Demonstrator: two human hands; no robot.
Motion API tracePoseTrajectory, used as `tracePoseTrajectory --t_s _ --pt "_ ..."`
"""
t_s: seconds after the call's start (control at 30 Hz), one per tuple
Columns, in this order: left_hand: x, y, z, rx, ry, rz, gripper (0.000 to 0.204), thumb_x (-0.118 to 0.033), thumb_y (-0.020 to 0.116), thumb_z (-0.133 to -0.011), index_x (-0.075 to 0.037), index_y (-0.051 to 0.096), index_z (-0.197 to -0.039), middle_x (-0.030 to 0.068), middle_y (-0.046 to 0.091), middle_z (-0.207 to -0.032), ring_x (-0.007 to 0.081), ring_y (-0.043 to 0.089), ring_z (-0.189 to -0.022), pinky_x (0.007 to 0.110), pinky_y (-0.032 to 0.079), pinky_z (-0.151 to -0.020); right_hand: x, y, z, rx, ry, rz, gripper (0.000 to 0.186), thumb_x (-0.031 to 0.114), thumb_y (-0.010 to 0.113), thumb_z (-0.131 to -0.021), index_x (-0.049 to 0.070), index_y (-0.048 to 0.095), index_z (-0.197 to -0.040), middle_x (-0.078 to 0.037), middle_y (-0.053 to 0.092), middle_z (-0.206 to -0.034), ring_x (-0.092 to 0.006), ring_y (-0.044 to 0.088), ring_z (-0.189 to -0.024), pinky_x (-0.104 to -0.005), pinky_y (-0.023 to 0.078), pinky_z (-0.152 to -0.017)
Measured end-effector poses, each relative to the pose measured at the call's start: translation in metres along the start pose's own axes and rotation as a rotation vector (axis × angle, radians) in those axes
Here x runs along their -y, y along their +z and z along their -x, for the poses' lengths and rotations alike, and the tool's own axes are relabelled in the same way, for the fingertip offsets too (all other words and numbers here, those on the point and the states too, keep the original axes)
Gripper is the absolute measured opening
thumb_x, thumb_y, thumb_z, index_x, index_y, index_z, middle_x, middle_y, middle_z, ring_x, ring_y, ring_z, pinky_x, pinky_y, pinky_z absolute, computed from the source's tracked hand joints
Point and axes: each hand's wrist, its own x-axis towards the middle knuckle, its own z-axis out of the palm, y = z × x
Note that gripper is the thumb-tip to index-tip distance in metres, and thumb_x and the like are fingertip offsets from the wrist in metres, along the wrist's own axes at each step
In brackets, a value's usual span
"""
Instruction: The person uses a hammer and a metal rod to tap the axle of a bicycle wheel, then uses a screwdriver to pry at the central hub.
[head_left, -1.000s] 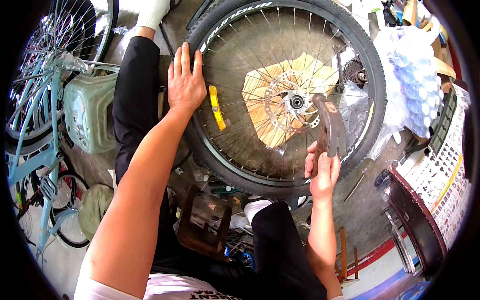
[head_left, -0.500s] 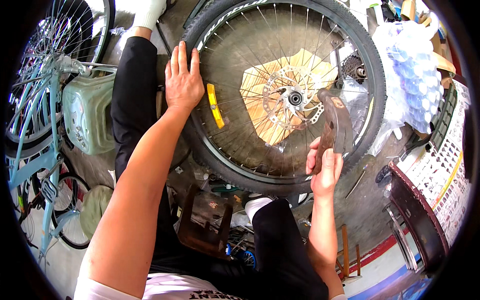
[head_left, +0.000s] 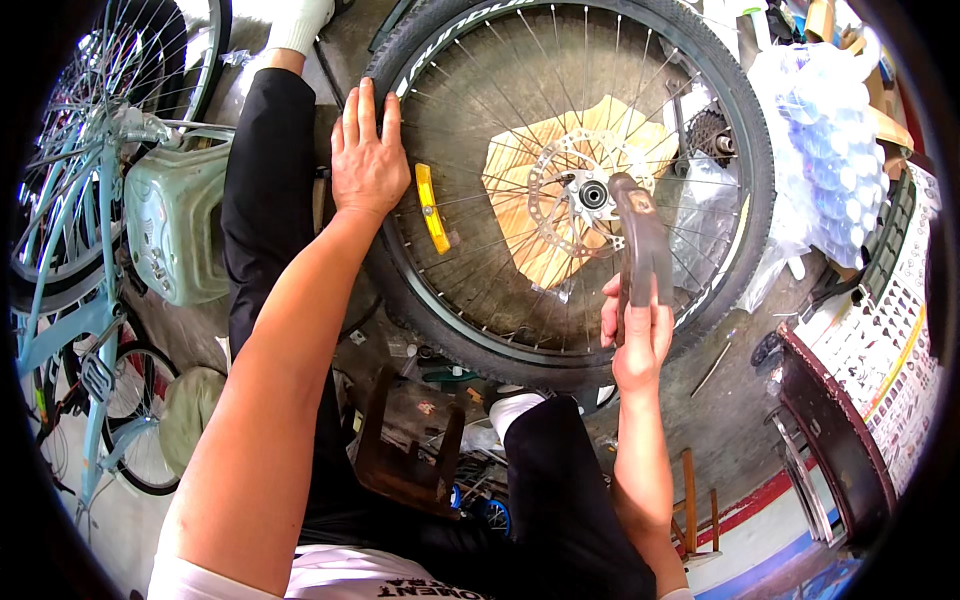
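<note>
A bicycle wheel with a black tyre (head_left: 762,180) lies flat before me. Its hub (head_left: 593,194) and perforated brake disc (head_left: 542,215) sit over a light wooden block (head_left: 510,165), seen through the spokes. My left hand (head_left: 370,165) rests on the tyre's left side, fingers stretched out, beside a yellow reflector (head_left: 432,210) on the spokes. In my right hand (head_left: 640,335) is a hammer (head_left: 645,225), gripped by the handle. Slightly blurred, its head is just right of the hub and covers part of the disc; whether it touches cannot be told.
A cassette of sprockets (head_left: 706,132) and a wrench show through the wheel's right side. Further right lies a clear plastic bag (head_left: 815,150) of bluish round pieces. A light-blue bicycle (head_left: 100,280) and a green plastic stool (head_left: 175,225) stand left. A dark wooden stool (head_left: 410,440) is between my legs.
The hammer has swung left, its head now closer to the hub, with my right hand shifting slightly left. My left hand keeps its place; the wheel has barely shifted.
</note>
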Motion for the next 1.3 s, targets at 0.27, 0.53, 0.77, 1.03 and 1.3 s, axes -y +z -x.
tracePoseTrajectory --t_s 0.27,0.53,0.77,1.03,1.3 --pt "-0.003 -0.001 -0.004 0.007 0.003 -0.010 0.056 -0.015 0.054 -0.094 -0.008 0.049 -0.150 0.0213 0.033 -0.165 0.0399 0.034 -0.151 0.052 0.033 -0.118 -0.033 -0.007 -0.004 0.007 0.209 0.017 0.037 0.036 0.050 -0.111 0.002 0.061 -0.102 0.001 0.050 -0.063 -0.0049 0.043 -0.050 -0.0224 0.034 -0.046" --pt "-0.001 0.001 0.002 0.015 -0.008 -0.017 0.056 -0.015 0.054 -0.095 -0.007 0.049 -0.150 0.0211 0.033 -0.165 0.0398 0.034 -0.151 0.051 0.033 -0.118 0.000 -0.002 -0.003 -0.004 -0.054 -0.095 0.052 0.048 0.052 -0.107 -0.003 0.059 -0.112 -0.002 0.052 -0.067 -0.0082 0.046 -0.054 -0.0241 0.037 -0.048" --pt "-0.003 -0.002 -0.004 0.003 0.013 -0.014 0.057 -0.015 0.055 -0.093 -0.007 0.050 -0.149 0.0218 0.034 -0.164 0.0402 0.035 -0.151 0.050 0.033 -0.118 -0.036 -0.001 -0.008 -0.007 0.201 -0.006 0.038 0.035 0.052 -0.110 0.000 0.062 -0.102 0.002 0.049 -0.063 -0.0046 0.042 -0.051 -0.0228 0.032 -0.048" --pt "-0.001 -0.002 -0.002 0.004 0.014 -0.025 0.054 -0.014 0.054 -0.095 -0.006 0.050 -0.149 0.0224 0.034 -0.164 0.0407 0.035 -0.150 0.051 0.034 -0.117 0.001 0.018 -0.005 -0.044 -0.121 0.002 0.032 0.031 0.055 -0.108 -0.001 0.061 -0.105 0.003 0.052 -0.066 -0.0040 0.045 -0.054 -0.0224 0.036 -0.050" --pt "-0.003 0.002 -0.003 -0.001 0.000 -0.044 0.054 -0.014 0.054 -0.096 -0.007 0.052 -0.149 0.0215 0.035 -0.165 0.0404 0.036 -0.150 0.051 0.035 -0.117 -0.014 0.032 -0.007 -0.118 0.225 -0.068 0.038 0.036 0.052 -0.110 0.000 0.060 -0.102 0.003 0.049 -0.063 -0.0052 0.044 -0.051 -0.0241 0.035 -0.047"
